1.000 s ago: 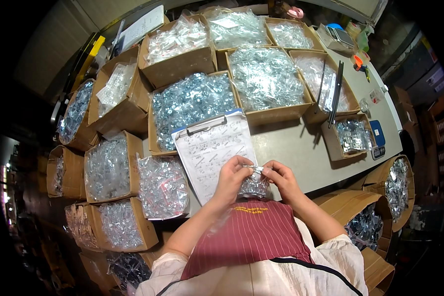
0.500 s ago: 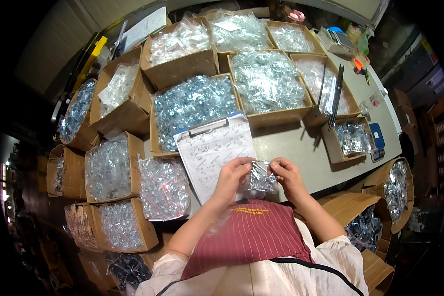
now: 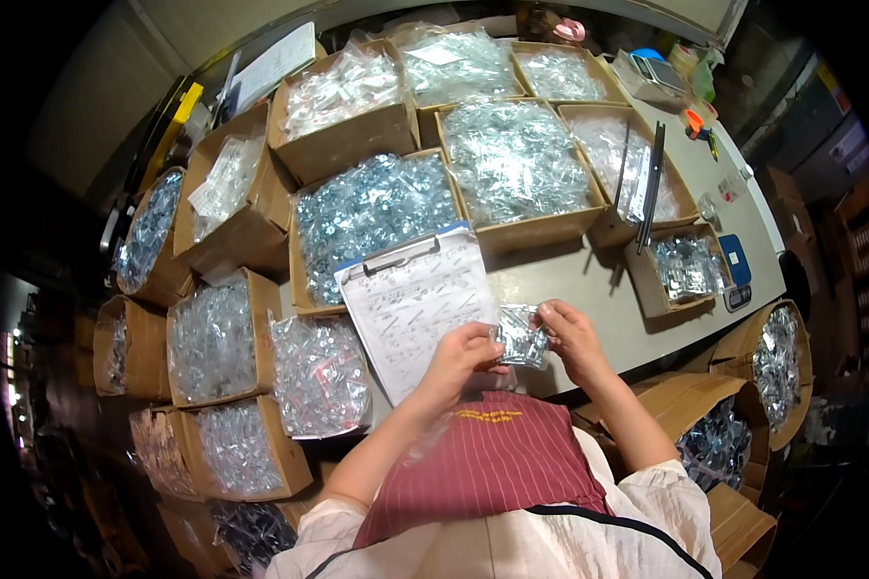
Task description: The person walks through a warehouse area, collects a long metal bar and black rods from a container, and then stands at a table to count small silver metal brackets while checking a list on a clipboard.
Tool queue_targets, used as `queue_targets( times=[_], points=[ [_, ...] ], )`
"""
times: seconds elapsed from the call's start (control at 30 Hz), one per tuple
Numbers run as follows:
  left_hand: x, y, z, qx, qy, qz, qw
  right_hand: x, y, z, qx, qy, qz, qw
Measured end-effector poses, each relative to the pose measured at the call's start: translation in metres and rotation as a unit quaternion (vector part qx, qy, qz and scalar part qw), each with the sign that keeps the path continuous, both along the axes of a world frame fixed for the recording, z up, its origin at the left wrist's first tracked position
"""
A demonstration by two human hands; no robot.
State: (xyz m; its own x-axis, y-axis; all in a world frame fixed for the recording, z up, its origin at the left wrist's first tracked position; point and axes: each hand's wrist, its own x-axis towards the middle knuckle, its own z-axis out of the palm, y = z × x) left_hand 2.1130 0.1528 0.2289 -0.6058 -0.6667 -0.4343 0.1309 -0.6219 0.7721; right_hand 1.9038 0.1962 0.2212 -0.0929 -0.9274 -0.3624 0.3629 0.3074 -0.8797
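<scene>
A small clear plastic bag of shiny metal screws or similar hardware (image 3: 522,338) is stretched between my two hands, above the front edge of the table. My left hand (image 3: 465,355) pinches its left side. At its upper right corner, the fingers of my right hand (image 3: 570,336) are closed on the plastic. Just beyond my left hand lies a clipboard (image 3: 410,289) with a handwritten sheet, leaning against a carton of bagged bluish metal parts (image 3: 377,207). The exact kind of the pieces in the small bag is too fine to make out.
Open cartons of bagged hardware (image 3: 521,159) crowd the far and left sides. On the right stand a small box of metal parts (image 3: 684,265), a blue pocket scale (image 3: 736,270) and upright black rods (image 3: 653,188). More cartons (image 3: 719,439) sit below the table's right edge.
The small bag has turned to show its flat side and shifted slightly right. My right hand has moved up a little along its edge. The whole view has shifted slightly.
</scene>
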Motion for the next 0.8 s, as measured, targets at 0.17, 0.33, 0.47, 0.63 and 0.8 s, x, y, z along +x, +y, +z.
queue_targets(
  times=[0.17, 0.33, 0.47, 0.63, 0.8],
  points=[
    [-0.001, 0.000, 0.000, 0.009, 0.014, 0.024, 1.000, -0.001, 0.000, 0.004, 0.018, 0.025, 0.064, 0.997],
    [0.001, 0.000, 0.000, 0.016, 0.009, 0.041, 0.999, 0.000, 0.000, 0.001, 0.011, 0.036, 0.109, 0.993],
    [-0.002, 0.002, -0.003, 0.025, 0.005, 0.028, 0.999, -0.004, 0.002, 0.006, -0.003, 0.044, 0.080, 0.996],
    [-0.007, 0.003, -0.018, 0.024, 0.022, -0.002, 0.999, -0.005, 0.005, 0.005, -0.015, 0.047, 0.071, 0.996],
    [-0.002, 0.005, -0.022, 0.025, 0.041, -0.018, 0.999, 0.002, 0.002, 0.008, -0.006, 0.040, 0.052, 0.998]
  ],
)
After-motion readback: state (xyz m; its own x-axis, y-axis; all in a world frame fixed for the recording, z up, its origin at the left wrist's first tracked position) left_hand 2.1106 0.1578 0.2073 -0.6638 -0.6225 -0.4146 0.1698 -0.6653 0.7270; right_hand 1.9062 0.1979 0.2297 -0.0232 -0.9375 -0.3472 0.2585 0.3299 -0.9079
